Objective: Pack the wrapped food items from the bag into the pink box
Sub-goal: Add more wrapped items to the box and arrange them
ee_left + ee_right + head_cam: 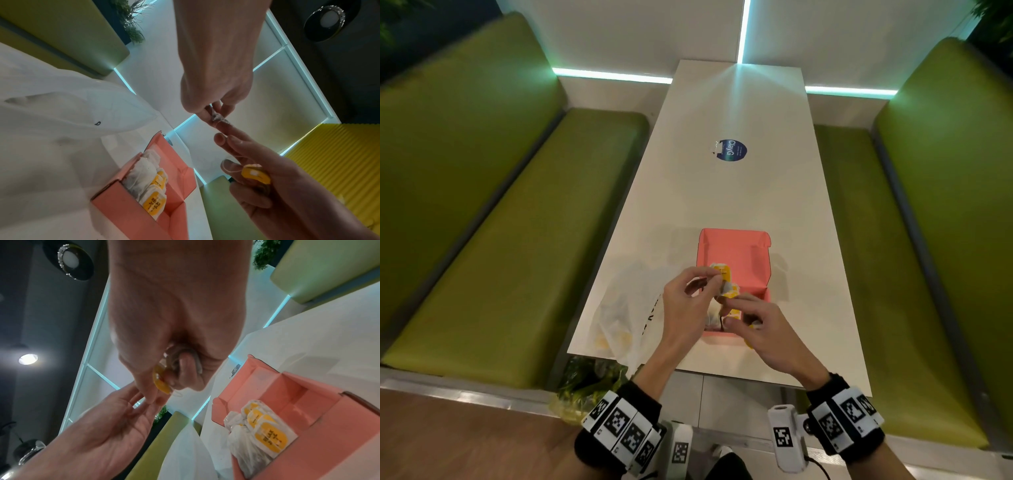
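Long white table (739, 192) with a round blue sticker (731, 150), green padded benches (517, 246) either side. White wall panels (640, 31) edged with cyan light strips (613, 75); wood floor (469, 442), dark ceiling with round lamps (71, 260).

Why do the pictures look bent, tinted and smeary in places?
Head view: the wide lens bows the table and benches; teal strip lights flare and glare on the tabletop. Left wrist view: the bag is washed out, the box fairly sharp. Right wrist view: the right hand is close and blurred; a ceiling lamp blooms.
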Demonstrator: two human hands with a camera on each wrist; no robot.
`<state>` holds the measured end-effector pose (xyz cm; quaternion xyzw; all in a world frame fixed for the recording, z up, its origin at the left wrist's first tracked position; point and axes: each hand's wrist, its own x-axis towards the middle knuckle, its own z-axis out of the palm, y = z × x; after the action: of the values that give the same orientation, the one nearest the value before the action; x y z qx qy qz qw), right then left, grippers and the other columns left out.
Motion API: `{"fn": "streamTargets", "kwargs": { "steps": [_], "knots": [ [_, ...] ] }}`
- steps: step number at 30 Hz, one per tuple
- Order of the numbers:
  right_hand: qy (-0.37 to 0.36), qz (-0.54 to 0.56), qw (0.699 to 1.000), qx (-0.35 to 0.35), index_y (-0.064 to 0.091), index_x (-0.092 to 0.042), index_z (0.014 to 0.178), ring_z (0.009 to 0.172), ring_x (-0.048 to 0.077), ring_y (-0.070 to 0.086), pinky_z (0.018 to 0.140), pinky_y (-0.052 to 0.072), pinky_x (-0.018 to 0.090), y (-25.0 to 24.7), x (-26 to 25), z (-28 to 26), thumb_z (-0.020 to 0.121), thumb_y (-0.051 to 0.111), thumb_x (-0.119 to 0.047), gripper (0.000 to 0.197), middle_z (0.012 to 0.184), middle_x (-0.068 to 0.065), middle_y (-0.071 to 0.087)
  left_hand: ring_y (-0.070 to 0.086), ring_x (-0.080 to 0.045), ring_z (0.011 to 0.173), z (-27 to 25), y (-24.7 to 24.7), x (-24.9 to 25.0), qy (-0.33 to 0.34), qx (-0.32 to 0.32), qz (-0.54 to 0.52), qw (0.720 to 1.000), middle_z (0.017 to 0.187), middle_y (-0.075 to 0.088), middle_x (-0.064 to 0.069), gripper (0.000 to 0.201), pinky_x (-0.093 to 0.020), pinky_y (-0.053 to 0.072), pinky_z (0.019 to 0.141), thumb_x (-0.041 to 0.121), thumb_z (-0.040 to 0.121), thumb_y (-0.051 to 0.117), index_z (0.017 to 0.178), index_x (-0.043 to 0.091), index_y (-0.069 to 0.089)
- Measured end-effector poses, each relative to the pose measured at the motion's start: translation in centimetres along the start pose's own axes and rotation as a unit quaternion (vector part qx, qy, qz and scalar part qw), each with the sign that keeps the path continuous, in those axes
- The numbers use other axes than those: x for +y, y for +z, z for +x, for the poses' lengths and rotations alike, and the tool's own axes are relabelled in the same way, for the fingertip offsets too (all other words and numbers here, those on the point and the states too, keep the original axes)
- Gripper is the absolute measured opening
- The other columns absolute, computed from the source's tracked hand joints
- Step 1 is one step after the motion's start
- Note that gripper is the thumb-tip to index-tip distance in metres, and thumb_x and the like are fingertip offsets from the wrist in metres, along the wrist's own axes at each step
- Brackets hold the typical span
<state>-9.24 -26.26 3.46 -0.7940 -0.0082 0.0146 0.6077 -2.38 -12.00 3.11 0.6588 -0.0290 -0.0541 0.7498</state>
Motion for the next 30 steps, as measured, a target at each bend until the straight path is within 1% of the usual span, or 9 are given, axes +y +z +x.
{"fn": "streamTargets", "kwargs": {
  "steps": [4, 9, 11, 15, 18, 23, 25, 28, 30],
  "knots": [
    [0.011, -0.013, 0.999, -0.028, 0.068, -0.023, 0.125, 0.082, 0.008, 0.057, 0.075, 0.043, 0.023, -1.2, 0.0, -0.5, 0.094, 0.066, -0.014, 0.033, 0.095, -0.011, 0.067, 0.071, -0.018, 0.092, 0.2, -0.5, -0.1, 0.054, -0.009, 0.016, 0.998, 0.090, 0.073, -0.003, 0.008, -0.031, 0.057, 0.084, -0.007, 0.085, 0.070, 0.089, 0.000, 0.070],
    [-0.020, -0.075, 0.993, 0.092, 0.074, -0.027, 0.103, 0.070, 0.005, 0.054, 0.067, 0.042, 0.020, -3.7, -1.2, 0.9, 0.089, 0.073, -0.019, 0.017, 0.089, -0.016, 0.069, 0.070, -0.024, 0.089, 0.1, -0.2, -0.7, 0.059, -0.057, 0.004, 0.997, 0.093, 0.071, -0.018, 0.009, -0.024, 0.056, 0.079, -0.011, 0.084, 0.069, 0.088, -0.004, 0.066],
    [-0.022, -0.121, 0.989, 0.084, 0.070, -0.030, 0.108, 0.067, 0.007, 0.051, 0.065, 0.044, 0.018, -4.0, -1.9, 1.9, 0.088, 0.074, -0.025, 0.021, 0.090, -0.015, 0.067, 0.070, -0.024, 0.086, -0.2, 0.2, -1.1, 0.050, -0.093, 0.003, 0.994, 0.091, 0.069, -0.017, 0.012, -0.027, 0.056, 0.076, -0.010, 0.085, 0.068, 0.087, 0.000, 0.062],
    [-0.025, -0.184, 0.982, 0.032, 0.071, -0.024, 0.088, 0.071, 0.002, 0.054, 0.065, 0.041, 0.013, -4.1, -2.4, 2.7, 0.090, 0.071, -0.017, 0.007, 0.079, -0.012, 0.068, 0.070, -0.024, 0.083, -0.7, 0.7, -2.1, 0.022, -0.151, 0.014, 0.988, 0.085, 0.068, -0.007, 0.018, -0.034, 0.057, 0.072, -0.002, 0.088, 0.070, 0.093, 0.003, 0.055],
    [-0.022, -0.211, 0.977, 0.028, 0.070, -0.023, 0.086, 0.075, 0.006, 0.058, 0.066, 0.041, 0.013, -4.7, -2.2, 2.8, 0.089, 0.070, -0.014, 0.009, 0.080, -0.011, 0.067, 0.066, -0.021, 0.084, -0.8, 0.8, -3.1, 0.000, -0.166, 0.040, 0.985, 0.096, 0.062, -0.014, 0.030, -0.032, 0.056, 0.073, 0.001, 0.084, 0.075, 0.101, 0.010, 0.052],
    [0.006, -0.281, 0.960, -0.017, 0.067, -0.025, 0.088, 0.082, 0.005, 0.059, 0.069, 0.044, 0.017, -5.6, -1.0, 2.6, 0.093, 0.066, -0.023, 0.005, 0.083, -0.013, 0.067, 0.064, -0.015, 0.096, -0.7, 0.8, -5.2, 0.006, -0.200, 0.123, 0.972, 0.109, 0.062, -0.001, 0.039, -0.027, 0.056, 0.074, 0.017, 0.087, 0.075, 0.111, 0.031, 0.048],
    [0.028, -0.319, 0.947, -0.034, 0.064, -0.028, 0.087, 0.080, 0.003, 0.058, 0.069, 0.047, 0.024, -6.0, -0.3, 2.6, 0.095, 0.062, -0.026, 0.008, 0.084, -0.014, 0.067, 0.059, -0.018, 0.097, -0.9, 0.4, -6.4, 0.052, -0.217, 0.241, 0.945, 0.110, 0.058, 0.002, 0.033, -0.031, 0.055, 0.077, 0.019, 0.090, 0.070, 0.115, 0.026, 0.050],
    [0.065, -0.388, 0.918, -0.054, 0.060, -0.029, 0.087, 0.081, 0.009, 0.059, 0.071, 0.052, 0.036, -6.2, 1.0, 3.1, 0.095, 0.057, -0.026, 0.009, 0.089, -0.014, 0.066, 0.052, -0.025, 0.112, -1.8, 0.0, -8.3, 0.144, -0.269, 0.457, 0.835, 0.124, 0.058, -0.001, 0.035, -0.040, 0.049, 0.092, 0.027, 0.092, 0.064, 0.125, 0.019, 0.055],
    [0.083, -0.427, 0.897, -0.080, 0.059, -0.028, 0.090, 0.085, 0.015, 0.059, 0.073, 0.052, 0.039, -5.9, 1.8, 3.8, 0.095, 0.055, -0.025, 0.008, 0.092, -0.011, 0.065, 0.048, -0.027, 0.121, -2.4, -0.1, -9.2, 0.164, -0.294, 0.535, 0.775, 0.132, 0.056, -0.002, 0.040, -0.041, 0.043, 0.102, 0.034, 0.094, 0.058, 0.131, 0.019, 0.052]
  ]
}}
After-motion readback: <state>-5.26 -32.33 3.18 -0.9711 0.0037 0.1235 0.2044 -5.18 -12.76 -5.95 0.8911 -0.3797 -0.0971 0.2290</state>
